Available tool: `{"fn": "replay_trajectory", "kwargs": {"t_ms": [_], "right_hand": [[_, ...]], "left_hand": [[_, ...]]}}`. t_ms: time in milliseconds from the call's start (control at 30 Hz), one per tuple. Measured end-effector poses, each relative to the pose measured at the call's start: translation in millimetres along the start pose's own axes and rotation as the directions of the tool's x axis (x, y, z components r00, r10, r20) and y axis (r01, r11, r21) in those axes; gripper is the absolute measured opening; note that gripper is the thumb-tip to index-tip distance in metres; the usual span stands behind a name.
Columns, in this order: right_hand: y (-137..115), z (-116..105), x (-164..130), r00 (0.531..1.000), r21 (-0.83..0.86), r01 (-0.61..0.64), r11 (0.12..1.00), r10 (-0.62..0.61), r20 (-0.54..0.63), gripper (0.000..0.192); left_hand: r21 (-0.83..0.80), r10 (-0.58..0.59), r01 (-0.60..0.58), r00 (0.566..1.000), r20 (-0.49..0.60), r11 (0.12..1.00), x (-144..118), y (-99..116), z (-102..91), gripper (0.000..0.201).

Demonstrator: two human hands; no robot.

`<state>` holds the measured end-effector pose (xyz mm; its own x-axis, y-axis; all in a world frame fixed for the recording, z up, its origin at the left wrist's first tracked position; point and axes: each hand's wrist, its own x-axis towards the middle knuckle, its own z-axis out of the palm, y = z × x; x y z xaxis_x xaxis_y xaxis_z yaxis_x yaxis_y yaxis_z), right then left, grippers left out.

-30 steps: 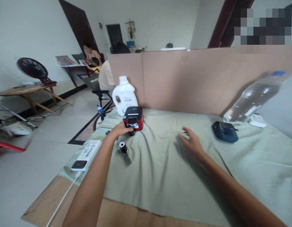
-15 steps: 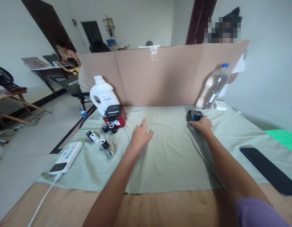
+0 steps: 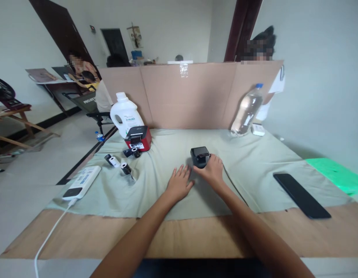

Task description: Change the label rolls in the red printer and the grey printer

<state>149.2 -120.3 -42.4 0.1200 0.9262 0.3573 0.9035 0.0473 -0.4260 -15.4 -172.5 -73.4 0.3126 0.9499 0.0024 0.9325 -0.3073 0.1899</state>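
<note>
My right hand (image 3: 213, 170) is closed around the near right side of a small black box-shaped device (image 3: 200, 153) with a flat top. A thin dark cable (image 3: 235, 184) runs over the cloth from behind that hand. Just to the left, my left hand (image 3: 180, 184) lies on the greenish cloth (image 3: 158, 170), palm down with its fingers spread. It holds nothing, and its fingertips are a little short of the device. Farther left stands a red and black box-shaped device (image 3: 145, 141), with a dark roll (image 3: 135, 152) before it and a white roll (image 3: 114, 162) nearby.
A white jug (image 3: 127, 116) stands behind the red device. A large clear bottle (image 3: 245, 112) leans against the cardboard screen (image 3: 184, 100). A black phone (image 3: 300, 195) lies right, a white power bank (image 3: 83, 183) with a cable left. People sit beyond the screen.
My right hand has brought the black device from the right side to the middle. My left hand has come down nearer me, its fingers now spread on the cloth. The view has shifted slightly.
</note>
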Motion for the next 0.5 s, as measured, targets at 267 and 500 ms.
{"fn": "replay_trajectory", "kwargs": {"t_ms": [267, 500], "right_hand": [[-2, 16, -27, 0.997, 0.019, -0.073, 0.997, 0.073, 0.019, 0.085], [1, 17, -29, 0.999, 0.059, -0.045, 0.997, 0.043, 0.027, 0.088]], "left_hand": [[-0.018, 0.030, -0.030, 1.000, -0.008, 0.999, -4, 0, 1.0, 0.067], [-0.196, -0.010, -0.014, 0.992, -0.123, 0.980, -2, -11, -9.4, 0.056]]}}
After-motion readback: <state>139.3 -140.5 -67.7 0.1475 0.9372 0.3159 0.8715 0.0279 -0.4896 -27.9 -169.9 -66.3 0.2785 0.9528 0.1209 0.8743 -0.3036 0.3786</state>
